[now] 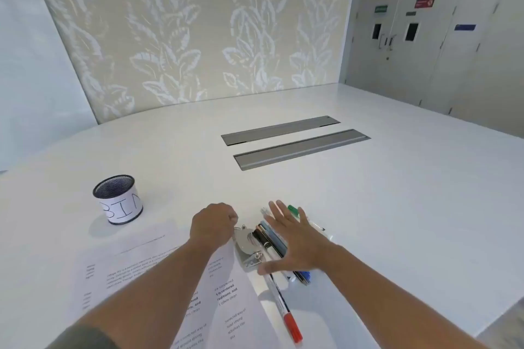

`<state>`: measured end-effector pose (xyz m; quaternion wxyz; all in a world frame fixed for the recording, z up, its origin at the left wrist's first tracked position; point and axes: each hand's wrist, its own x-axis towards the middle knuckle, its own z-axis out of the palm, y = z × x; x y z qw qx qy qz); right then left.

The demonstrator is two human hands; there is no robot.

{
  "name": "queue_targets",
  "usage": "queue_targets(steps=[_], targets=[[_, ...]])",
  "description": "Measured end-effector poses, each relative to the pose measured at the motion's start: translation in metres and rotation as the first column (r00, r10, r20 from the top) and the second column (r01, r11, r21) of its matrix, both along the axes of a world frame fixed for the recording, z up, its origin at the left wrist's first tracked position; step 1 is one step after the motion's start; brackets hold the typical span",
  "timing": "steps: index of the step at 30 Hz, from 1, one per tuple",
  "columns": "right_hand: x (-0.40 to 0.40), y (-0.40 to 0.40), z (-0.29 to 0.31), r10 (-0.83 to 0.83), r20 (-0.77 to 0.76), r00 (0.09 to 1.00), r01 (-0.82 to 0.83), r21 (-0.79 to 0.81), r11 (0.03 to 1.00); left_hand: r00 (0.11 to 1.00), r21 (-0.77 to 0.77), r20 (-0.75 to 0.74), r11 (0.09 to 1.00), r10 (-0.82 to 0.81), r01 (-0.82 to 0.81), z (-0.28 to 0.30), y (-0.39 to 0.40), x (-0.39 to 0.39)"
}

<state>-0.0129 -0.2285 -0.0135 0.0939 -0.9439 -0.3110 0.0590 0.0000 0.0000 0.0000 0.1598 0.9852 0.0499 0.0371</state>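
Observation:
My left hand [213,224] is curled at the top end of a silver metal clip-like device [247,246] that lies on the white table; its fingertips touch a small part there. My right hand [295,238] is spread flat with straight fingers over a bunch of pens and markers [270,241] lying side by side. A green-capped marker [293,210] pokes out past the fingers. A marker with a red cap [286,310] lies apart, nearer to me. Printed paper sheets [158,272] lie under my left forearm.
A black mesh cup with a paper label reading "BIN" [119,200] stands at the left. Two grey cable-slot covers [295,142] are set into the white table [397,207] further away. A patterned wall and doors lie beyond.

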Motion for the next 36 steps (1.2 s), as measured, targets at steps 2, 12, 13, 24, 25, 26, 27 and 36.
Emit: queue_targets(steps=[2, 12, 13, 24, 25, 26, 27, 36], targets=[[-0.006, 0.000, -0.005, 0.057, -0.017, 0.998, -0.057, 0.006, 0.998, 0.999, -0.027, -0.042, 1.000, 0.015, -0.016, -0.003, 0.000, -0.001], [-0.007, -0.014, -0.019, 0.078, 0.032, 0.996, -0.074, -0.116, 0.990, 0.994, -0.145, -0.089, 0.986, 0.069, -0.081, -0.016, 0.002, -0.001], [-0.006, -0.017, -0.019, 0.070, 0.041, 0.997, -0.065, -0.122, 0.990, 0.994, -0.146, -0.083, 0.986, 0.074, -0.085, -0.017, 0.002, -0.001], [0.003, -0.038, -0.028, -0.150, 0.113, 0.982, 0.152, -0.011, 0.988, 0.994, -0.108, -0.076, 0.991, 0.076, -0.084, -0.021, 0.004, 0.003], [0.004, -0.038, -0.029, -0.171, 0.116, 0.978, 0.172, 0.001, 0.985, 0.995, -0.092, -0.075, 0.993, 0.071, -0.078, -0.021, 0.005, 0.004], [0.004, -0.038, -0.029, -0.187, 0.122, 0.975, 0.187, 0.012, 0.982, 0.995, -0.075, -0.076, 0.995, 0.067, -0.073, -0.021, 0.005, 0.005], [0.004, -0.036, -0.031, -0.200, 0.135, 0.970, 0.200, 0.018, 0.980, 0.995, -0.056, -0.078, 0.996, 0.062, -0.067, -0.021, 0.005, 0.006], [0.001, -0.023, -0.050, -0.358, 0.207, 0.911, 0.353, 0.063, 0.934, 0.983, -0.063, -0.182, 0.997, 0.029, -0.041, -0.022, 0.003, 0.010]])
